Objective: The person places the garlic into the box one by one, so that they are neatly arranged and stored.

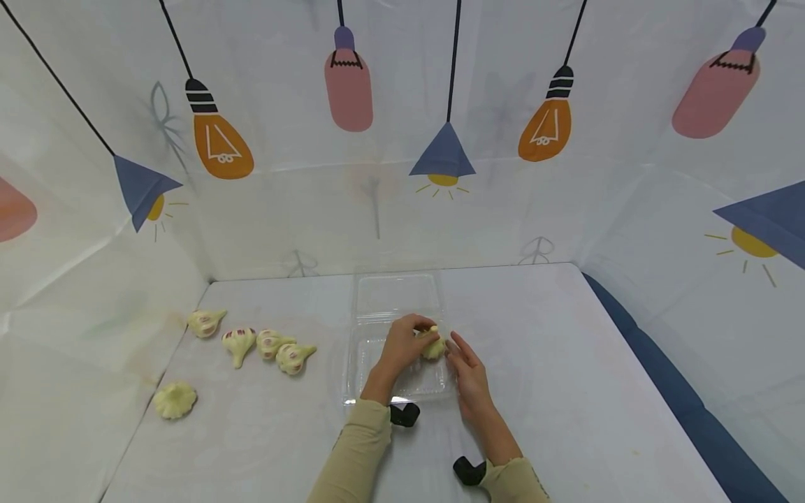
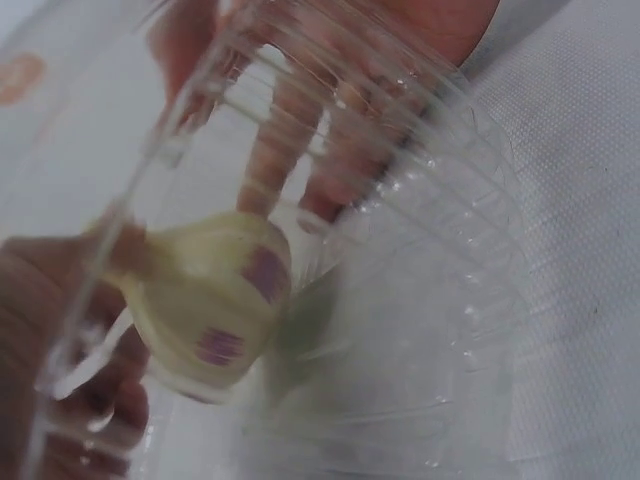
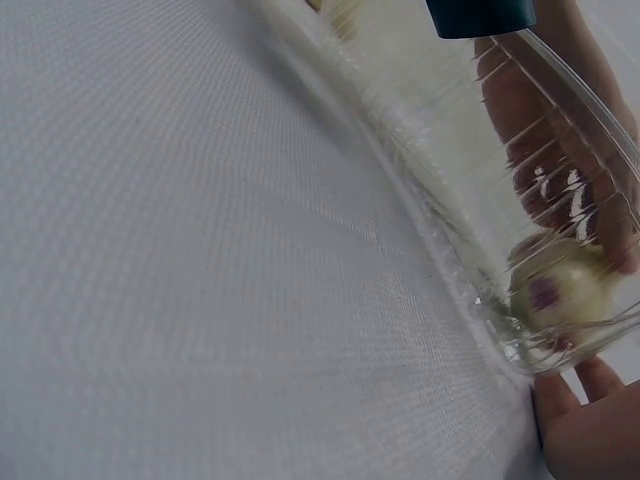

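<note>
A garlic bulb (image 1: 432, 347), pale yellow with purple patches, is at the right part of a clear plastic clamshell box (image 1: 353, 374) whose lid lies folded back. My left hand (image 1: 400, 344) pinches the bulb by its stem. In the left wrist view the bulb (image 2: 210, 300) shows through the box wall. Extended and slightly bent, the fingers of my right hand (image 1: 470, 381) are beside the box's right side, close to the bulb; whether they touch the wall I cannot tell. The right wrist view shows the bulb (image 3: 560, 295) low behind the clear wall.
Several more garlic bulbs (image 1: 238, 344) lie on the left of the white table (image 1: 553, 391). Nearer on that side is a round, pale yellow, scalloped piece (image 1: 175, 400). A white sheet printed with lamps (image 1: 390, 209) hangs behind and at both sides.
</note>
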